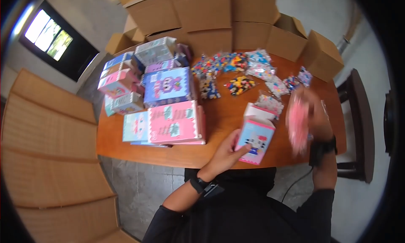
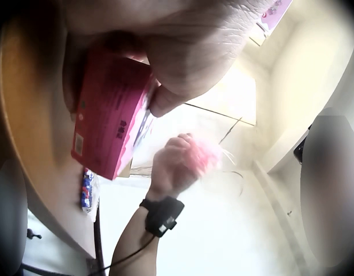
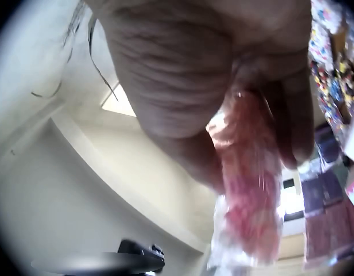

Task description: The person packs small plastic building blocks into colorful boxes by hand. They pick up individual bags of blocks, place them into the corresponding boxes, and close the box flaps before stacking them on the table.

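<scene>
My left hand (image 1: pixel 230 152) grips a small light-blue and pink cardboard box (image 1: pixel 255 142) near the table's front edge, thumb across its printed front. The top flap of that box stands up, and its pink underside shows in the left wrist view. To the right of it, my right hand (image 1: pixel 310 110) holds up a clear plastic bag of pink pieces (image 1: pixel 298 124), blurred in the head view. Seen from the right wrist, thumb and fingers pinch the upper part of the bag (image 3: pixel 251 195), and the rest hangs down.
Boxes with printed fronts, among them a blue one (image 1: pixel 171 87) and a pink one (image 1: pixel 175 122), are stacked on the left of the wooden table (image 1: pixel 223 116). Several bags of coloured pieces (image 1: pixel 240 86) lie at the back. Brown cartons (image 1: pixel 202 10) line the far edge; a dark chair (image 1: pixel 358 124) stands right.
</scene>
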The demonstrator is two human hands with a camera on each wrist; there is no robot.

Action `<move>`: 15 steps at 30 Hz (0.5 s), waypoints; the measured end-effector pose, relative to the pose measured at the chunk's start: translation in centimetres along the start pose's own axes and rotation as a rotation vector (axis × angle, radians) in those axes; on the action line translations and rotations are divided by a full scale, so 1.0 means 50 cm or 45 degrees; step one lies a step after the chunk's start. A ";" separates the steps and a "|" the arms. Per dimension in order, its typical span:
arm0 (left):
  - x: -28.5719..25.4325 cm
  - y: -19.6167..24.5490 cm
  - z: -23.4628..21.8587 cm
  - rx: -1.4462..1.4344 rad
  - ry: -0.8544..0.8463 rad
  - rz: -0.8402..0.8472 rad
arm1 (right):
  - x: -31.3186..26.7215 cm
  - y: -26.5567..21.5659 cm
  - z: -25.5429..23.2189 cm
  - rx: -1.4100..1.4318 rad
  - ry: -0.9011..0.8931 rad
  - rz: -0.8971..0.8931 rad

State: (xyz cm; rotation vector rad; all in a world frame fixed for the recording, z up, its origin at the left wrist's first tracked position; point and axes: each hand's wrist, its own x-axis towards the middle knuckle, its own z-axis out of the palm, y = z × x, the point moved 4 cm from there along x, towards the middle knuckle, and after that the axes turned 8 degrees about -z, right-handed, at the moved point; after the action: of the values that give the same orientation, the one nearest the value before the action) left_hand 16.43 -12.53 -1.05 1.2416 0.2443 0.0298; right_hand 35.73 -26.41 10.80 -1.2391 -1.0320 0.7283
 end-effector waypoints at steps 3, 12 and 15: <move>-0.007 0.012 0.012 0.177 -0.110 0.004 | -0.018 -0.017 0.104 -0.193 -0.337 0.189; -0.061 0.037 0.005 0.301 -0.134 -0.086 | -0.023 0.040 0.089 -0.001 -0.446 0.261; -0.071 0.034 0.008 0.189 -0.230 -0.144 | -0.042 0.066 0.088 0.167 -0.420 0.274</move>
State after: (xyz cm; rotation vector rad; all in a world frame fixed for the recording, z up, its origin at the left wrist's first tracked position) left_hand 13.24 -12.89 1.27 1.3674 0.1610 -0.2007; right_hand 31.12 -25.84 7.12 -1.1493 -1.1057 1.1791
